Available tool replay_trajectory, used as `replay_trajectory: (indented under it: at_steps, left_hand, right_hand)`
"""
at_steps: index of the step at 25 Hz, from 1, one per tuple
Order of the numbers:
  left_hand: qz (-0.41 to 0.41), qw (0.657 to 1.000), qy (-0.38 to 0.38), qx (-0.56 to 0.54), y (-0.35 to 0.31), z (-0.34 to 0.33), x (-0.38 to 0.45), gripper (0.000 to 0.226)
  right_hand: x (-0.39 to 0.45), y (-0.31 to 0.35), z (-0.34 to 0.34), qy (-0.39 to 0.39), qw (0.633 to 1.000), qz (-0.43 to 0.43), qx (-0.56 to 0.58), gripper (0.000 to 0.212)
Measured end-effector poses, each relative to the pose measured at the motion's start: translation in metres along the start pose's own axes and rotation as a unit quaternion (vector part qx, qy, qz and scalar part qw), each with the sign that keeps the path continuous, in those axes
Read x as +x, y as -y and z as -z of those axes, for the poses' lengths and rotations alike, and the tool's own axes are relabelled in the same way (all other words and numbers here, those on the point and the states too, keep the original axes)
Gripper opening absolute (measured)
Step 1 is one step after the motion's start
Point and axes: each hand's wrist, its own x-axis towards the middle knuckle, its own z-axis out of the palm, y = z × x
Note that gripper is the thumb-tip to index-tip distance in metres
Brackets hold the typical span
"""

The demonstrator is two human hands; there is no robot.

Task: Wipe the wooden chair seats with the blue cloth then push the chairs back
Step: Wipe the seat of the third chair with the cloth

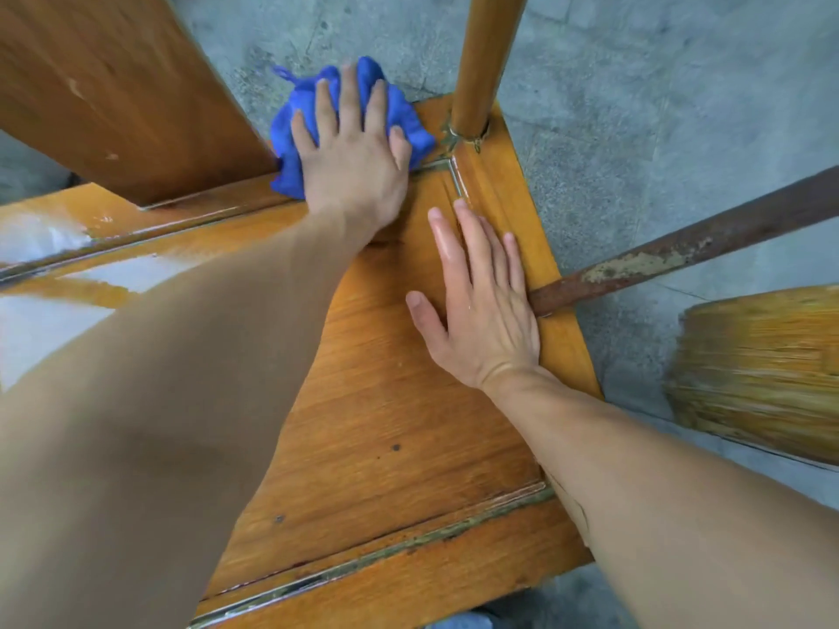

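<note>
I have my left hand spread flat on the blue cloth, fingers straight, pressing it down at the far corner of the wooden chair seat, just beside the upright wooden post that rises from that corner. The cloth is bunched under my palm and spills a little over the seat's far edge. My right hand lies flat and relaxed on the seat, nearer to me than the post, fingers straight along the raised side rail; it holds nothing and only steadies me.

As for progress, I judge I am partway through this seat. The far corner is under the cloth now, and wet shine shows on the seat to the left of the post, near the slanted backrest board, so that part looks wiped, though glare makes it hard to be sure. The broad panel near me looks dull and spotted, probably not yet done. Pushing the chair back is left.

Beyond the seat, right of the post, a rusty rod and a straw broom rest over the concrete floor.
</note>
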Motion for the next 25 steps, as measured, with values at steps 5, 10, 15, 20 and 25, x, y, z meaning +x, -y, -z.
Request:
replay_trajectory:
  at_steps: [5, 10, 15, 20, 25]
  left_hand:
    - [-0.156, 0.983, 0.09, 0.03, -0.033, -0.004, -0.071, 0.061]
    - [-0.276, 0.955, 0.113, -0.003, -0.006, 0.007, -0.13, 0.066]
    - [-0.29, 0.953, 0.082, 0.011, 0.091, -0.006, -0.291, 0.058]
    - [-0.027, 0.997, 0.071, 0.031, 0.188, 0.006, -0.399, 0.063]
    - [0.258, 0.963, 0.063, -0.044, 0.174, 0.012, -0.368, 0.067]
  right_hand:
    - [0.0, 0.003, 0.003, -0.094, 0.99, -0.021, 0.106, 0.07]
    - [0.01, 0.014, 0.028, -0.127, 0.97, -0.118, 0.171, 0.067]
    - [-0.019, 0.051, 0.027, 0.0, 0.989, -0.128, 0.071, 0.062]
    - [-0.052, 0.064, 0.021, 0.156, 0.987, -0.007, -0.042, 0.055]
    - [-0.05, 0.036, 0.013, 0.093, 0.993, 0.041, -0.065, 0.055]
